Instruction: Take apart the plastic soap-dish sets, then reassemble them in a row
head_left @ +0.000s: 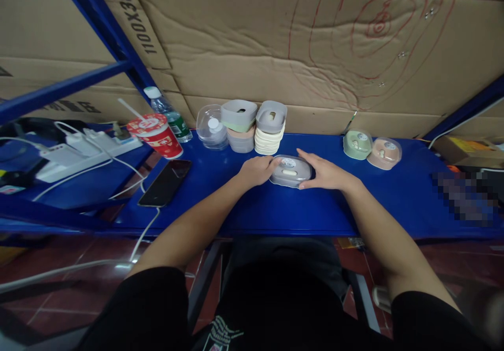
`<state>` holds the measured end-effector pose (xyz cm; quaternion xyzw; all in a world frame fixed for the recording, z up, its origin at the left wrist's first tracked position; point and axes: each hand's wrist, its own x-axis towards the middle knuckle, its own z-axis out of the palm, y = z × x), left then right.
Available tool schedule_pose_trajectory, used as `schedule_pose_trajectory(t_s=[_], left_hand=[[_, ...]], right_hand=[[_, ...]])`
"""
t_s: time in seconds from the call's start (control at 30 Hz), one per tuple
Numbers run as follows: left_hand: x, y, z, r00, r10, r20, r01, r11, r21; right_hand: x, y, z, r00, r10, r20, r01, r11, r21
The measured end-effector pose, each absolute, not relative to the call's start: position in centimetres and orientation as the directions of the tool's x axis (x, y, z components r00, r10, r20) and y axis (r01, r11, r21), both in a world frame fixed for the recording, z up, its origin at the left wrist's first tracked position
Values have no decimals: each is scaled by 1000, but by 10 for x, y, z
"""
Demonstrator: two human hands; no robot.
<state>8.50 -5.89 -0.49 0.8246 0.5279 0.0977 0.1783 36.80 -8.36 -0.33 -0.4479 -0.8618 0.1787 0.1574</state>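
A small grey box with a clear lid (291,169) rests on the blue tabletop in front of me. On its lid are a round label and a pale oval knob. My left hand (258,171) is closed on the box's left end, thumb over the lid's edge. Around the right end curves my right hand (325,172), thumb at the near edge and fingers at the far edge. Behind my left hand stand a stack of cream-coloured parts (268,142), a grey shell (271,117) on top of it, stacked coloured shells (240,130) and clear lids (212,127).
Two lidded boxes, green (357,145) and pink (385,154), stand at the right. To the left are a phone (165,183), a red paper cup (159,138), a water bottle (169,114) and a power strip (86,154) with cables. Cardboard (244,41) backs the table.
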Motion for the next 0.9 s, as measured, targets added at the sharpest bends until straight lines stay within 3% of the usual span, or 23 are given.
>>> schedule_pose_trajectory(t_s=[0.13,0.27,0.4,0.57,0.9], left_hand=[[85,-59,-4,388,921,-30,861,-351,368],[84,-57,-4,371,928,-35,874,-337,351],[83,-54,-4,417,906,-79,856,-362,369],[81,-53,-7,453,889,-58,838,-403,369],[79,-52,-11,485,873,-56,832,-440,339]], right_hand=[[363,-81,-8,-650,731,208,595,660,-459],[365,-78,-6,-638,746,188,624,645,-441],[380,-79,2,-512,847,143,781,529,-332],[400,-77,2,-153,954,258,983,173,-58],[414,-56,-15,-115,964,238,985,142,-99]])
